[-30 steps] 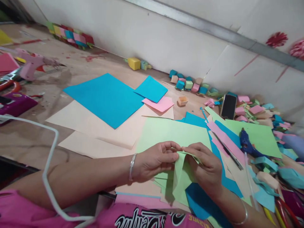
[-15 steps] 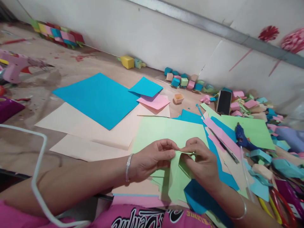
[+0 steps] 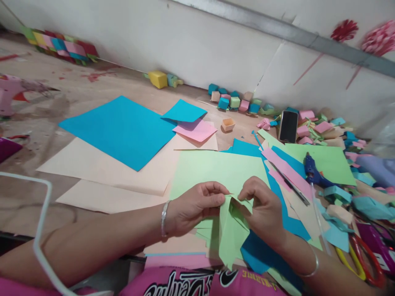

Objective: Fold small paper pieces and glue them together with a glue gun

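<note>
A folded piece of light green paper [image 3: 228, 242] hangs between my hands, its lower point close to the pink shirt. My left hand [image 3: 202, 204] pinches its upper left edge between thumb and fingers. At the upper right, my right hand [image 3: 261, 205] grips the same piece, thumb under a fold and index finger bent over the top edge. Behind the hands lies a flat light green sheet [image 3: 216, 168]. Under my right wrist is a dark blue paper piece [image 3: 256, 253].
A large blue sheet [image 3: 120, 131] lies over cream sheets [image 3: 83, 164] to the left. On the right are a blue glue gun [image 3: 313, 170], a black phone [image 3: 288, 126], a pen [image 3: 290, 183], scissors [image 3: 367, 259] and many small paper boxes. A white cable frame [image 3: 43, 218] crosses my left forearm.
My right index finger has lifted and bent away from the left fingertips, leaving a gap between the hands. The folded paper shows more of its front. The view has shifted slightly right.
</note>
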Motion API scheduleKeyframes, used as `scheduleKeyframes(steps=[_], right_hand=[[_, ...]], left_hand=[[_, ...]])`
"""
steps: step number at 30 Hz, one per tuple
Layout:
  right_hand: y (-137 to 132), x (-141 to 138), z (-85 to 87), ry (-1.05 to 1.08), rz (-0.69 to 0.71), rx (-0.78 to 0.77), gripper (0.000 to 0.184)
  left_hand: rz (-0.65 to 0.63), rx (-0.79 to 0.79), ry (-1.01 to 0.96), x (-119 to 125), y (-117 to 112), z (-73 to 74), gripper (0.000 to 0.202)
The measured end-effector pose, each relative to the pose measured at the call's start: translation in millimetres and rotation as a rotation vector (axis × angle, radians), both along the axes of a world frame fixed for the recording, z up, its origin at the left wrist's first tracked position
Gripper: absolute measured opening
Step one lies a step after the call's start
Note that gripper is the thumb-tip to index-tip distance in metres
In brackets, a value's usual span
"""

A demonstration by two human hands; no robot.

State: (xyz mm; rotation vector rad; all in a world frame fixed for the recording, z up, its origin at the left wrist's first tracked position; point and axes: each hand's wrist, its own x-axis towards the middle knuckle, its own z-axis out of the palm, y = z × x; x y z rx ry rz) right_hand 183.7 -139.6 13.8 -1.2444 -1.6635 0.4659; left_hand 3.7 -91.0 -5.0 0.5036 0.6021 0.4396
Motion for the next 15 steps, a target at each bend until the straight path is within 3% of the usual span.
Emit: scheduleKeyframes(steps=[8, 12, 15], right_hand=[[7.4, 2.5, 10.4, -0.422, 0.109, 0.244, 0.019], [7.4, 7.5, 19.5, -0.621, 0.172, 0.254, 0.018], [3.1, 12.1, 29.5, -0.713, 0.218, 0.172, 0.026]], left_hand=[[0.031, 0.032, -0.009, 1.8, 0.8, -0.4, 0.027], [0.055, -0.006, -0.028, 1.6, 2.6, -0.8, 0.027], [0.083, -0.032, -0.033, 1.6, 3.5, 0.0, 0.027]])
